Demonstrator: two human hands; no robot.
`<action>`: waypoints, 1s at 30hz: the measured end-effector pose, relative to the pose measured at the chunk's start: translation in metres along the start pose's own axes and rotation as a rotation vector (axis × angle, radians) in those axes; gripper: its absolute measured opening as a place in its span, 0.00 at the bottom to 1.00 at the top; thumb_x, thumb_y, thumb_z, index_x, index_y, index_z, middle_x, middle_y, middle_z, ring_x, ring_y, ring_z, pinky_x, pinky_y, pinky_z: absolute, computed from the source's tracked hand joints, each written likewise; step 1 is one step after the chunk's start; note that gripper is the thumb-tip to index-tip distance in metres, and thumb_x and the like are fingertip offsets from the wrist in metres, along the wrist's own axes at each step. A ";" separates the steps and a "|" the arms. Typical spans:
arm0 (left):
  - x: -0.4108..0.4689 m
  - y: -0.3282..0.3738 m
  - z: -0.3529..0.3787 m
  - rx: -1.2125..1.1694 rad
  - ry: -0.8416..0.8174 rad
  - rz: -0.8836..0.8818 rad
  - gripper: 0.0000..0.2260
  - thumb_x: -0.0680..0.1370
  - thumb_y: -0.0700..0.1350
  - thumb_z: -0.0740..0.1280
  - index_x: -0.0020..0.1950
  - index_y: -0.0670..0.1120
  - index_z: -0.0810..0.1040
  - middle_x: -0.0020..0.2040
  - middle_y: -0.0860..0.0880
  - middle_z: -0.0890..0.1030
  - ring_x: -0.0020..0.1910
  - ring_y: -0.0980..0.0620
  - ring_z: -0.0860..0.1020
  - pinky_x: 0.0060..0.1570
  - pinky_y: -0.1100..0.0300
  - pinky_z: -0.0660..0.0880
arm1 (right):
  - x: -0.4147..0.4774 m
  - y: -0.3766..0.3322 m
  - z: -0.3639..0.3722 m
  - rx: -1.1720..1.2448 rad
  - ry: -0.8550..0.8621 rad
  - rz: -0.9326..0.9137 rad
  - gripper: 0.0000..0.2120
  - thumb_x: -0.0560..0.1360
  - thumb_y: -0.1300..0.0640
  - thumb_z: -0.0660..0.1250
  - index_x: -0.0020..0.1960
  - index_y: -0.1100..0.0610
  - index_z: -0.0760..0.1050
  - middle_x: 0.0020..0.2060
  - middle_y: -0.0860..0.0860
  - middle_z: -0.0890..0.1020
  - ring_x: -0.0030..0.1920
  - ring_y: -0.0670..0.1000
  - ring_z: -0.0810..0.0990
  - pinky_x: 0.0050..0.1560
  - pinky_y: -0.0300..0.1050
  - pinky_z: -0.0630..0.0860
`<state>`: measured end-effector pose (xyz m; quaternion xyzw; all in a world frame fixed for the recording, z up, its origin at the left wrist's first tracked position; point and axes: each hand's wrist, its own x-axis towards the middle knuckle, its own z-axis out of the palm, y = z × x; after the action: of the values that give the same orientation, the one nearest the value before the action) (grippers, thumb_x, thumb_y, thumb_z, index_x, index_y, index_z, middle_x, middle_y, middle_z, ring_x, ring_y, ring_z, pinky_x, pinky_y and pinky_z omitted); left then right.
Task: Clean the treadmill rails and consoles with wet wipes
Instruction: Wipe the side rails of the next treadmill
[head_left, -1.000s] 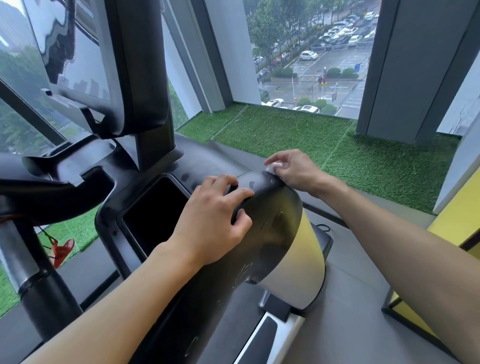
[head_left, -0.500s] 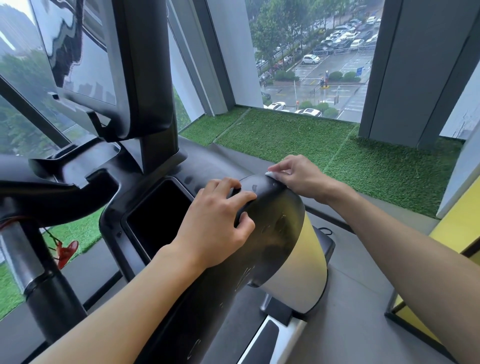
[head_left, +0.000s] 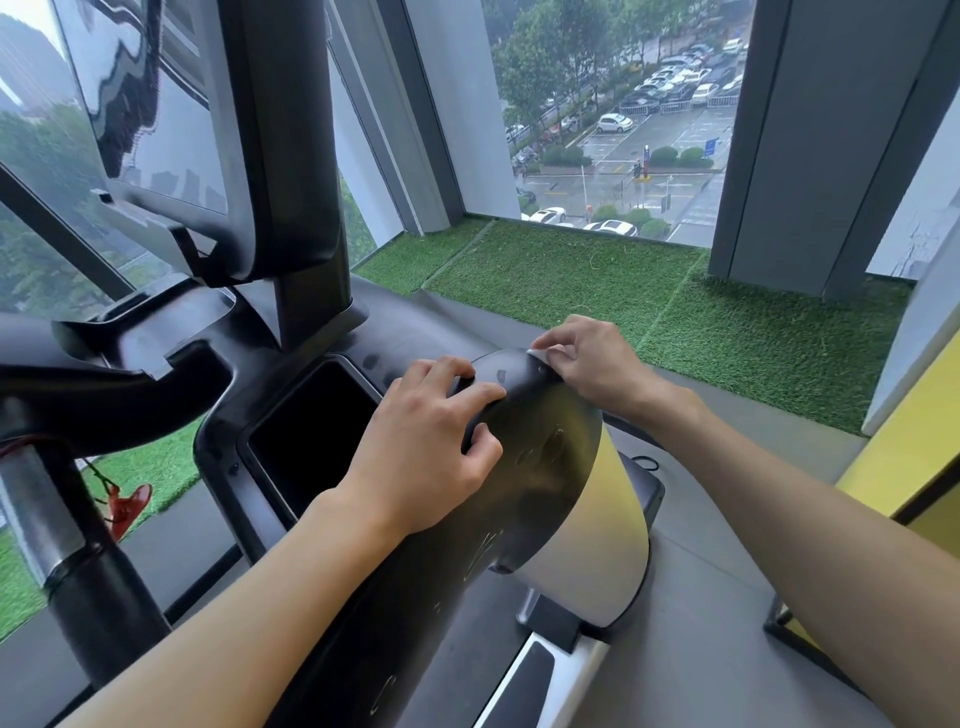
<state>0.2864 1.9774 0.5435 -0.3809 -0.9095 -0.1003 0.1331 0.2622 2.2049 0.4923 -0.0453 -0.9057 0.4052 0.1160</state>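
Only two bare hands and two bare forearms show of the person. The left hand (head_left: 421, 447) is uncovered, and the nails at its fingertips are short and trimmed. Back from its wrist, the left forearm (head_left: 260, 613) is bare to the lower edge of the view. The right hand (head_left: 592, 364) is uncovered too, and behind its wrist the right forearm (head_left: 805, 499) is bare out to the right edge.

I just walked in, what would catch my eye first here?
Two bare hands sit on the curved black treadmill rail at centre: the right hand pinches a white wet wipe against its top, the left hand grips it nearer the camera. Behind them lies a strip of artificial grass, and outside, far below, a car park.
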 end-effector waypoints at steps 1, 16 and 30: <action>0.000 0.000 0.000 -0.002 -0.001 0.002 0.18 0.73 0.51 0.60 0.59 0.51 0.82 0.57 0.48 0.78 0.56 0.45 0.74 0.53 0.47 0.75 | -0.003 0.002 -0.001 0.012 -0.004 -0.006 0.11 0.79 0.60 0.64 0.56 0.54 0.83 0.51 0.54 0.79 0.55 0.53 0.77 0.53 0.35 0.65; 0.000 0.000 0.000 -0.002 -0.009 0.002 0.19 0.74 0.51 0.59 0.59 0.51 0.82 0.57 0.49 0.77 0.56 0.45 0.74 0.55 0.46 0.75 | -0.063 0.018 0.027 0.169 0.247 0.054 0.06 0.77 0.54 0.69 0.45 0.56 0.79 0.37 0.51 0.79 0.35 0.46 0.76 0.36 0.36 0.68; -0.001 0.002 -0.001 0.021 -0.011 0.005 0.19 0.74 0.51 0.59 0.60 0.50 0.82 0.58 0.47 0.78 0.56 0.43 0.75 0.54 0.45 0.75 | -0.125 -0.011 0.067 0.285 0.313 0.053 0.02 0.78 0.59 0.68 0.47 0.57 0.77 0.39 0.51 0.75 0.41 0.45 0.74 0.39 0.28 0.67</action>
<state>0.2884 1.9776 0.5439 -0.3822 -0.9103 -0.0882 0.1324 0.3666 2.1272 0.4355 -0.1145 -0.8087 0.5200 0.2500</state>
